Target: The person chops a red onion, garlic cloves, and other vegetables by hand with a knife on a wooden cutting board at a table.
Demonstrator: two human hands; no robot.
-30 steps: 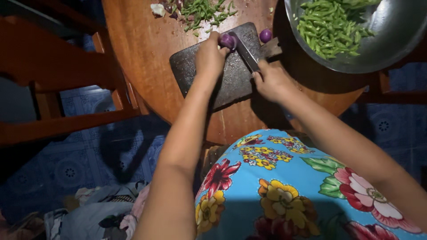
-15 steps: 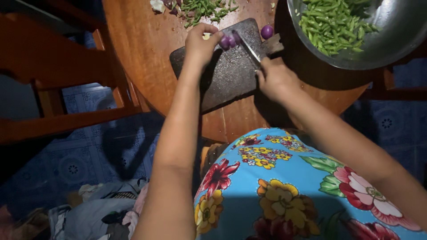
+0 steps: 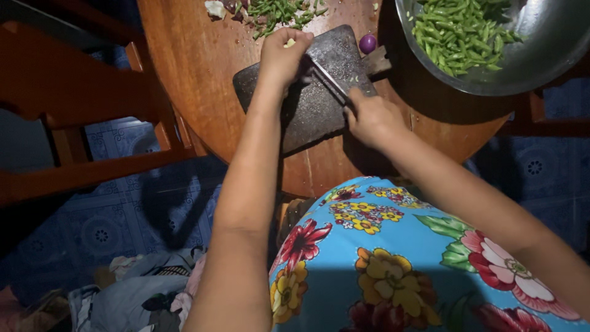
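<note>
Near the top centre of the frame, the left hand (image 3: pixel 284 58) is curled into a loose fist at the upper left edge of a dark cutting board (image 3: pixel 319 92), its fingers bent down onto the board; whatever it presses there is hidden under the knuckles, so I cannot tell what it holds. The right hand (image 3: pixel 369 117), a little lower and to the right, is closed around the handle of a knife (image 3: pixel 326 74), whose blade runs diagonally up and left across the board until its tip meets the left hand's fingers. The board lies tilted on a round wooden bench (image 3: pixel 196 74) that fills the upper middle of the frame. Just past the board's upper right corner sits a small purple shallot (image 3: pixel 367 43), apart from both hands. At the top edge, above the left hand, lies a scatter of chopped green bean pieces and trimmings (image 3: pixel 276 12). In the upper right corner a metal bowl (image 3: pixel 547 55) holds cut green beans (image 3: pixel 458 31). A wooden chair (image 3: pixel 74 98) stands at the left, over blue patterned floor tiles (image 3: pixel 123 215). A floral blue garment (image 3: pixel 393 258) fills the lower right.
</note>
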